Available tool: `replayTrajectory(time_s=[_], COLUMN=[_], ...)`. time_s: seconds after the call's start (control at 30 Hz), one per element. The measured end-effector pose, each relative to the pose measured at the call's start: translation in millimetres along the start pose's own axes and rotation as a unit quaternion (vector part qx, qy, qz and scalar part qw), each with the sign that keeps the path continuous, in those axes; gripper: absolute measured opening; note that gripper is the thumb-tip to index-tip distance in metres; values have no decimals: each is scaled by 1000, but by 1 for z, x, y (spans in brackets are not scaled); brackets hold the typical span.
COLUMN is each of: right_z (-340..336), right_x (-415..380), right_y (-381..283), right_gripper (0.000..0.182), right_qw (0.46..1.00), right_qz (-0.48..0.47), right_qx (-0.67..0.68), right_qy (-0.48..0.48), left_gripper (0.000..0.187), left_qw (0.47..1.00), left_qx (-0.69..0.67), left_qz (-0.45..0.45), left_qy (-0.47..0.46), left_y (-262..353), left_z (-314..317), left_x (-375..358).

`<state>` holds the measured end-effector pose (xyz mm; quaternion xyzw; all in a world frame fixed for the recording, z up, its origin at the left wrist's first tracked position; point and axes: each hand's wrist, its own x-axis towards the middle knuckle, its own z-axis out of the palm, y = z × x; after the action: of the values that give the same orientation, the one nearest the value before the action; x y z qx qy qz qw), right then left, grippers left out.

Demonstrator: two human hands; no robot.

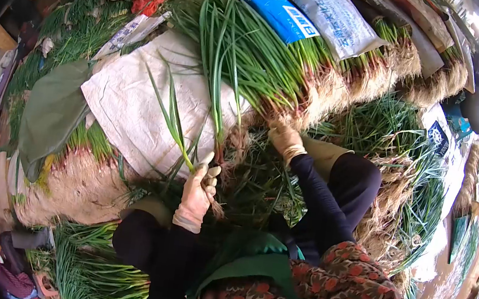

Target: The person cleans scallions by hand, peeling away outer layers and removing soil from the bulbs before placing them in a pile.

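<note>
My left hand, in a pale glove, is closed round the lower stem of a scallion. Its long green leaves slant up to the left, over a white woven sheet. More scallions with brown roots stand just beyond that hand. My right hand, gloved too, has its fingers curled in at the root end of a large pile of scallions. The fingertips are partly hidden there. Reddish stem bases and pale, shaggy roots face toward me and to the right.
A white woven sheet lies to the left, beside a dark green cloth. Blue and white printed sacks cover the pile's top. More rooted bunches lie at left, and loose greens at right. A red plastic bag sits farther back.
</note>
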<state>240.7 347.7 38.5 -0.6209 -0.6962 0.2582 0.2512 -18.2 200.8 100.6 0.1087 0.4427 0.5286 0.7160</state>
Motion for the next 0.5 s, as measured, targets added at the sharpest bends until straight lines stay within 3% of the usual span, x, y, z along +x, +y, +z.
replayTrajectory(time_s=[0.07,0.17,0.23,0.33,0.4,0.43,0.47,0.5], right_z=[-11,16,38,105,141,95,96,102], right_x=[-8,-12,-13,-8,3,-8,-4,-1], right_y=[-15,-21,-34,-53,-60,-107,-109,-105], right_gripper=[26,24,25,32,36,38,36,34], right_qw=[997,990,973,973,965,967,969,972], right_qz=[29,-35,-79,-146,-48,-42,-63,-89], right_qx=[67,126,146,-62,61,-32,-63,-83], right_qy=[-1,-43,-159,-169,-252,-248,-228,-199], left_gripper=[46,44,44,39,38,38,40,45], left_qw=[999,998,999,991,985,982,962,969], left_qx=[31,41,36,110,135,149,213,194], left_qz=[20,16,11,28,39,46,41,49], left_qy=[35,37,36,69,101,107,164,141], left_y=[3,14,10,8,3,-3,-11,0], left_z=[4,10,-3,-7,-19,-23,-35,-2], left_x=[-3,-13,-8,-9,-11,-7,0,-8])
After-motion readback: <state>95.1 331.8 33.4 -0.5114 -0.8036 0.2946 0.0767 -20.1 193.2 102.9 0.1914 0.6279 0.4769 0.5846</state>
